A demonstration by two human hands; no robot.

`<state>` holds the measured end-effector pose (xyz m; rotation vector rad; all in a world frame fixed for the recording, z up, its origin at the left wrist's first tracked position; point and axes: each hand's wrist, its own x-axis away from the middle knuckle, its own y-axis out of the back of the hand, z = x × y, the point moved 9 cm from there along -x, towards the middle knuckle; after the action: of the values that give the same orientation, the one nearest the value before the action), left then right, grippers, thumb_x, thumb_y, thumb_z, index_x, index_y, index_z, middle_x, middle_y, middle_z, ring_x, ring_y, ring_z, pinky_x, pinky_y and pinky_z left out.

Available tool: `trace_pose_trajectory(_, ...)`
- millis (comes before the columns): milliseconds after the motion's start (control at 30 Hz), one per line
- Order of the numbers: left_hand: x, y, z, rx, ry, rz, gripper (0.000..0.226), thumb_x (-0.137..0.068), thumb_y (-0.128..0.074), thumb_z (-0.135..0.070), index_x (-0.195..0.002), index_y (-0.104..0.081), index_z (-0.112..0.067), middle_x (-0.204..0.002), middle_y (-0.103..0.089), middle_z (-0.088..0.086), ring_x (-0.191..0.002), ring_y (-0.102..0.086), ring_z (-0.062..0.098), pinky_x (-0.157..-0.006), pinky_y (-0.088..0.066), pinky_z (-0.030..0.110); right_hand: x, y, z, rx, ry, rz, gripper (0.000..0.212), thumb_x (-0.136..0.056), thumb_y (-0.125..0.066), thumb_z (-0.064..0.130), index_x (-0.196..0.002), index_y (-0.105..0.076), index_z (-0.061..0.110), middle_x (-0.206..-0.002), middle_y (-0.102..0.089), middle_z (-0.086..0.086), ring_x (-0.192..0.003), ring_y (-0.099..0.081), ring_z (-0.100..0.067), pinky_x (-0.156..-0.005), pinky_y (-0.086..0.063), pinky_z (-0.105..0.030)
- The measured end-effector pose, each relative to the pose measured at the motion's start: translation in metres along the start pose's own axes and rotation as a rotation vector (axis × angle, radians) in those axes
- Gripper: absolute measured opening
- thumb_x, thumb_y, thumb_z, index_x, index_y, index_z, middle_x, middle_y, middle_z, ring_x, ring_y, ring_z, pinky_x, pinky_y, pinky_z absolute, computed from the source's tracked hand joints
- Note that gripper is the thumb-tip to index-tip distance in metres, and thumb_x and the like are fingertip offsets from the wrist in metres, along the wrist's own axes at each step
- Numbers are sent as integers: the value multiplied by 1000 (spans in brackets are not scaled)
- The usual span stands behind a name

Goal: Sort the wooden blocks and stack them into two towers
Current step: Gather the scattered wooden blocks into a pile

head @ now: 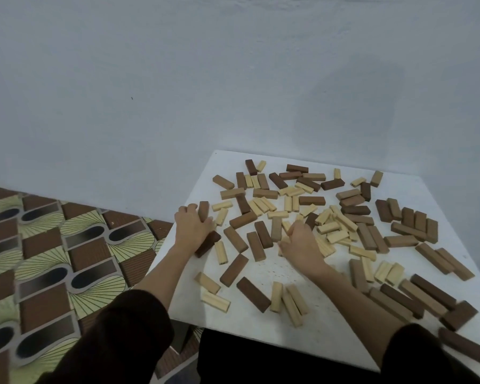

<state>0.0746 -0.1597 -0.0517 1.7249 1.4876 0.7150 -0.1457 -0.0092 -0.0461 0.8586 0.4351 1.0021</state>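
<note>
At bench's (pixel 261 342) left edge, beside a patterned floor (pixel 67 245): sorting is under way, no tower begun. L to R: the person's left hand (pixel 190 227) has its fingers (pixel 185 211) curled round a dark block (pixel 203 210) tipped up on end. A second dark block (pixel 209 242) lies partly under the palm. Mid-bench, wooden blocks (pixel 329 228) lie loose & mixed (dark, mid-brown, pale), none stacked. The right hand (pixel 302 245) sits palm-down among pale blocks (pixel 336 236), fingers (pixel 294 227) bent; can't tell whether they pinch one. Far right, brown blocks (pixel 416 225) lie in rough rows. Est. progress: early, w/ colours only partly separated. Next move prob. calls for carrying the gripped block to open bench w/o knocking neighbours, then a flat, squared base layer.
</note>
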Motion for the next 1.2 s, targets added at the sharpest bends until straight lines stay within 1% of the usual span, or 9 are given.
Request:
trace_pose_trajectory(100, -10, -8, 2, 3, 30, 29, 47, -87, -60, -33, -121, -51, -2, -125, -51, 14, -116, -41, 30, -92, -32, 34, -1, -8, 2, 87, -15, -2, 37, -85, -64, 11, -113, -42, 2, -115, -42, -13, -102, -48, -28, -82, -44, -34)
trace_pose_trajectory(200, -23, -23, 10, -33, 58, 78, 39, -84, -58, -31, -109, -54, -1, -115, -53, 13, -106, -42, 28, -80, -26, 26, -3, -11, 4, 142, -28, 14, 34, -82, -57, -2, -111, -41, 2, -115, -43, -15, -102, -47, -29, -79, -44, -33)
trace_pose_trajectory(300, -23, -18, 1, -104, 12, 52, 28, -89, -49, -19, -111, -54, -2, -117, -53, 13, -105, -42, 28, -77, -22, 25, -7, -8, 1, 131, -51, 7, 33, -82, -57, -2, -110, -41, 2, -114, -43, -17, -101, -46, -29, -77, -41, -32)
trace_pose_trajectory(433, -21, -18, -11, -167, -83, 37, 27, -96, -38, -10, -118, -54, -8, -127, -48, 13, -112, -41, 29, -85, -26, 29, -18, 2, 6, 82, -37, -66, 33, -85, -51, -4, -117, -43, -2, -119, -42, -20, -106, -43, -30, -77, -36, -30)
trace_pose_trajectory(533, -14, -16, -18, -87, -99, 21, 31, -94, -44, -8, -124, -51, -2, -128, -48, 17, -115, -43, 32, -93, -32, 33, -27, 0, 12, 31, -38, -70, 32, -90, -48, 0, -121, -42, -4, -122, -40, -19, -110, -42, -30, -79, -34, -28)
trace_pose_trajectory(667, -10, -20, -21, 29, -75, 36, 40, -91, -50, -8, -129, -46, 1, -128, -46, 19, -118, -41, 31, -94, -33, 31, -38, -11, 16, 53, -62, -82, 29, -91, -49, 3, -118, -43, -2, -123, -42, -21, -111, -42, -33, -86, -39, -36)
trace_pose_trajectory(833, -12, -33, -24, -35, -91, 78, 51, -93, -55, -37, -127, -45, 0, -125, -44, 17, -117, -38, 30, -94, -34, 34, -43, -23, 20, 201, -54, -53, 42, -94, -55, 16, -128, -37, -2, -130, -40, -21, -121, -36, -32, -99, -31, -35)
trace_pose_trajectory(1100, -16, -49, -35, -288, -196, 102, 33, -94, -38, -21, -121, -48, -5, -114, -47, 13, -105, -40, 28, -81, -35, 27, -40, -31, 27, 291, -87, -59, 43, -89, -42, -8, -130, -34, 0, -132, -30, -20, -117, -36, -32, -92, -40, -38)
trace_pose_trajectory(1200, -22, -59, -34, -375, -235, 125, 34, -97, -37, -28, -119, -48, -5, -114, -48, 13, -105, -41, 28, -77, -29, 27, -40, -32, 26, 288, -77, -82, 41, -88, -43, -10, -127, -35, 0, -130, -31, -20, -115, -36, -32, -91, -40, -37)
